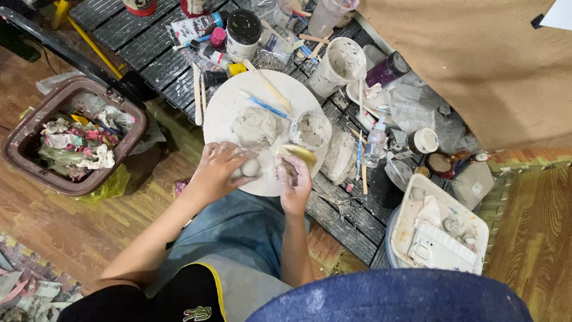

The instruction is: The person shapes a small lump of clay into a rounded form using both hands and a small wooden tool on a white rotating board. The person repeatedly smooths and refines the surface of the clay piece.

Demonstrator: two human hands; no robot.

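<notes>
My left hand (217,172) is closed around a small grey clay ball (249,167) at the near edge of a round white board (223,110). My right hand (295,182) grips a yellow sponge (298,153), both smeared with clay, just right of the ball. A larger lump of grey clay (257,126) lies on the middle of the board. A small clear cup of clay slip (310,130) stands at the board's right side. A blue-handled tool (266,107) and a wooden stick (268,86) rest on the board's far part.
A brown bin of scraps (22,143) stands at left on the wood floor. Paint jars, bottles and a clay-coated tub (339,64) crowd the dark slatted surface (149,45) behind the board. A white tray (411,209) with clay bits sits at right, below a brown board (476,65).
</notes>
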